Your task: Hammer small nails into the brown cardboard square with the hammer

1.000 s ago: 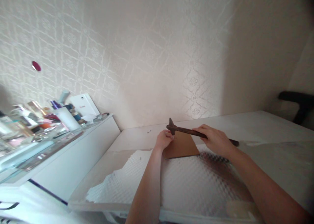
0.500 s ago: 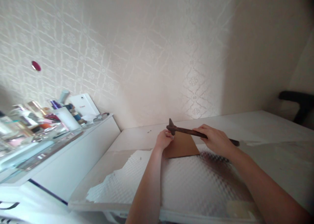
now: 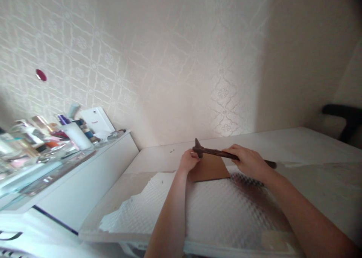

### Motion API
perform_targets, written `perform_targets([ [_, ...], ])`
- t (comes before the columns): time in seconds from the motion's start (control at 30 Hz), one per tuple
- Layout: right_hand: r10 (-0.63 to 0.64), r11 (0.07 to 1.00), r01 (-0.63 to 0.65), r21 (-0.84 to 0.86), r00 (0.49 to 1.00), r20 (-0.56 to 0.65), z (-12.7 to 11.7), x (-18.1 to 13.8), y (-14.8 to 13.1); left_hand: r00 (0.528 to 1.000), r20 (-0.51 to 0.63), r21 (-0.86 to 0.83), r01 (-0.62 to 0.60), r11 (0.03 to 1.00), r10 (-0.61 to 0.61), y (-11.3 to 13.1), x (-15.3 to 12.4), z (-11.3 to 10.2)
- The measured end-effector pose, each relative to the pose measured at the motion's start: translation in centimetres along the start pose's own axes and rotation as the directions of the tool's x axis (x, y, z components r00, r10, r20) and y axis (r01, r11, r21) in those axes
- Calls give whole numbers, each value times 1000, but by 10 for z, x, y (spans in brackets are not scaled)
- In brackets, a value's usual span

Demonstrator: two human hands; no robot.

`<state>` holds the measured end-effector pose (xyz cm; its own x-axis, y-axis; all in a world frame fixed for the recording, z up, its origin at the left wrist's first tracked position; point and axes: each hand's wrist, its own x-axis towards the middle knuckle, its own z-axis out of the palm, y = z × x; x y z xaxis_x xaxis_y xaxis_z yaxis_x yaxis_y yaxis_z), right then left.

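Observation:
My right hand (image 3: 247, 161) is wrapped round the wooden handle of a hammer (image 3: 217, 152). The hammer lies nearly level, its dark head just above the fingertips of my left hand (image 3: 190, 159). Those left fingers are pinched together at the left edge of a brown board (image 3: 210, 169); anything between them is too small or hidden to make out. The board rests on a quilted, silvery-white padded sheet (image 3: 226, 205) spread over the white table.
The white table (image 3: 283, 145) runs back to a patterned wall. A few tiny dark bits (image 3: 172, 151) lie behind my left hand. To the left, a white cabinet (image 3: 93, 179) carries bottles, a white box (image 3: 97, 119) and clutter. A black chair part (image 3: 343, 111) stands far right.
The hammer head has dipped very slightly towards the left fingertips. Both hands and the board stay almost where they were.

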<state>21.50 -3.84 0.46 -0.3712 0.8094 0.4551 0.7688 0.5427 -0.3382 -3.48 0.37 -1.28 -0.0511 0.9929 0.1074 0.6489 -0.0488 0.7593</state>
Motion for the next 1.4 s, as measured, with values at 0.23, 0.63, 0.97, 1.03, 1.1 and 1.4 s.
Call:
perform_targets([
  [0.23, 10, 1000, -10, -3, 1000, -15, -2, 0, 0, 1000, 7, 3, 18, 1000, -18, 1, 0, 0],
  [0.63, -10, 1000, 10, 14, 1000, -4, 0, 1, 2, 1000, 4, 20, 14, 1000, -14, 3, -2, -1],
  [0.97, 2, 1000, -2, 3, 1000, -6, 1, 0, 5, 999, -12, 3, 32, 999, -32, 2, -2, 0],
  [1.03, -6, 1000, 6, 14, 1000, -27, 1, 1, 6, 1000, -15, -9, 24, 1000, -24, 2, -2, 0],
  [1.1, -6, 1000, 6, 12, 999, -38, 1, 1, 6, 1000, -14, -9, 26, 1000, -26, 2, -2, 0],
  [1.4, 1, 1000, -1, 2, 999, -51, 1, 1, 5, 999, 17, -42, 38, 998, -37, 0, -1, 0],
])
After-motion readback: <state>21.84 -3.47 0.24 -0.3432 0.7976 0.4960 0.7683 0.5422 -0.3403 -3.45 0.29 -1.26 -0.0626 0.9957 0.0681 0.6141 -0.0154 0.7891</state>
